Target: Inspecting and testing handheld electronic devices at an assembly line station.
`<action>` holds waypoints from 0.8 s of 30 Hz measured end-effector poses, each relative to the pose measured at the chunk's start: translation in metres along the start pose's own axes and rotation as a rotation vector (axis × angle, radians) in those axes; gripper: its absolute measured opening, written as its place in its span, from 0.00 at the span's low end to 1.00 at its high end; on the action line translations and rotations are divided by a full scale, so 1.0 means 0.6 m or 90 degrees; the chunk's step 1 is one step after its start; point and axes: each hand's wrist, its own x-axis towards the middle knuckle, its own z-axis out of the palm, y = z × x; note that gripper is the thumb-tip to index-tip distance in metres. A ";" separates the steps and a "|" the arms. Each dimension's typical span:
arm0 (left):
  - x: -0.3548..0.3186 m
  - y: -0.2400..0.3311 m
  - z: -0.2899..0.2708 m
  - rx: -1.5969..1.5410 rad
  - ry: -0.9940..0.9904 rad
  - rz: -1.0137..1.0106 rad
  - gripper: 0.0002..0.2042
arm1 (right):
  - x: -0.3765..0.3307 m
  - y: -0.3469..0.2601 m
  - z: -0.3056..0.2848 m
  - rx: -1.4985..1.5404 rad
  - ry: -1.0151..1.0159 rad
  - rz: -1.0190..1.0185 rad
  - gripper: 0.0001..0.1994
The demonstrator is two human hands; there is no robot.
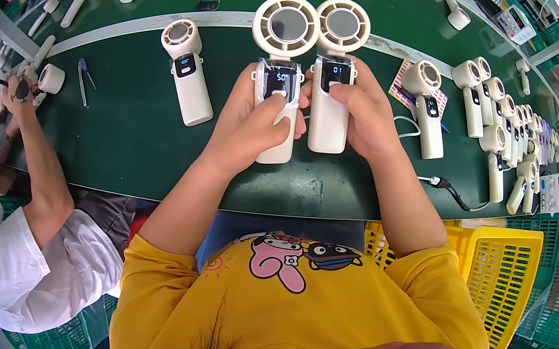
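Main risk I'd flag: the two fan heads overlap in view (can't tell if they touch), so tilting either handheld fan inward could knock or scuff the rims, and a thumb slipping on the smooth handle could press a button by accident or drop one. Left hand (246,132) is closed round the left cream fan (280,76), right hand (367,115) round the right cream fan (335,70), thumbs by the lit displays, both held up over the green table (130,118), near its front edge.
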 end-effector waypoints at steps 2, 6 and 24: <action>-0.001 0.002 0.001 0.028 0.011 -0.010 0.26 | -0.002 0.000 0.004 -0.004 0.004 -0.011 0.20; -0.001 0.005 0.002 -0.046 0.005 0.002 0.23 | -0.004 -0.001 0.007 -0.021 -0.002 -0.030 0.21; 0.001 -0.003 0.000 -0.142 -0.005 0.033 0.25 | -0.008 0.006 -0.006 -0.102 -0.032 -0.039 0.20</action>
